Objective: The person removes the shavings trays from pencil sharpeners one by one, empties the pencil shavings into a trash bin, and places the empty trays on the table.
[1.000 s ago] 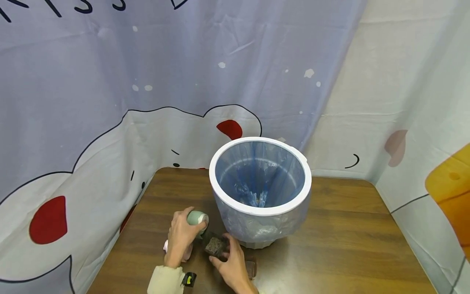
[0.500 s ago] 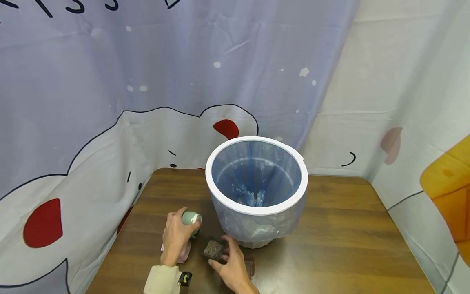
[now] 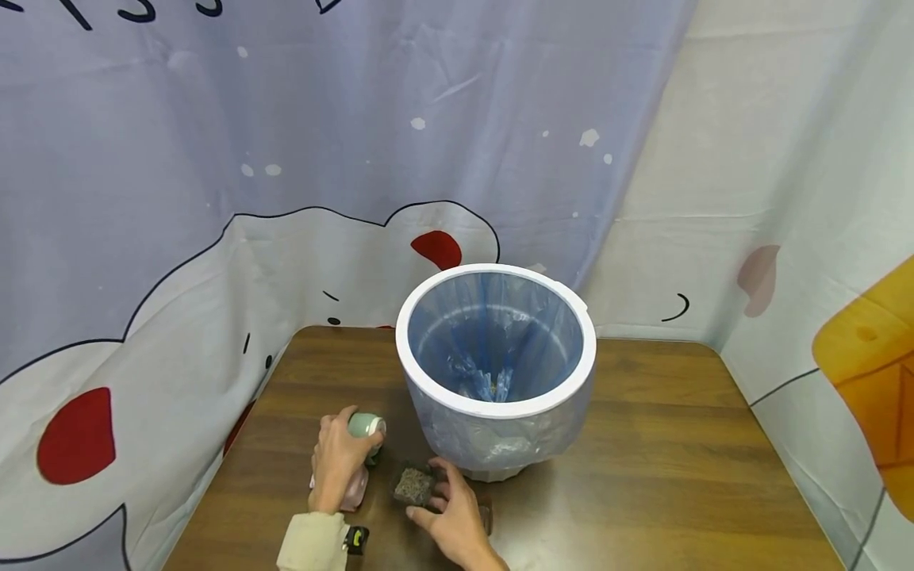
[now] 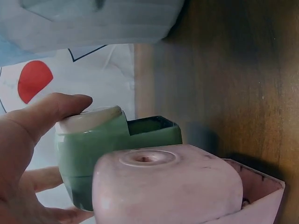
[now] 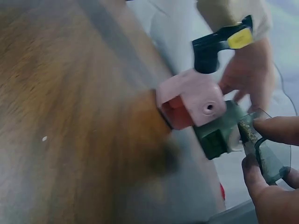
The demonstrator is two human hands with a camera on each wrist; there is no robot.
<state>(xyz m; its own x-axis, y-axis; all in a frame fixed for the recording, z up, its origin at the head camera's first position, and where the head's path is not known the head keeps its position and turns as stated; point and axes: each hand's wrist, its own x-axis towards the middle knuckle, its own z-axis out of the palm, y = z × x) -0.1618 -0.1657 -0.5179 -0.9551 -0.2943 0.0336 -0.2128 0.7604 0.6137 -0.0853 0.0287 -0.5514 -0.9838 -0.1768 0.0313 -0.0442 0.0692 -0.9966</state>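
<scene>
While the left hand (image 3: 334, 456) curled its fingers round the green container (image 3: 366, 425) beside the pink container (image 3: 355, 488), and the right hand (image 3: 457, 517) pinched a clear box of grainy stuff (image 3: 413, 485) near the bin (image 3: 500, 440), level, steady handling seemed best against spills.

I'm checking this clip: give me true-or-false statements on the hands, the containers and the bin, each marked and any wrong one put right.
1. The left hand grips the green container. True.
2. The right hand holds nothing. False: the right hand holds a small speckled item.
3. The pink container is next to the green container. True.
4. The bin is lined with a bluish bag. True.
5. The green container is inside the bin. False: it is outside the bin, in the left hand.
</scene>
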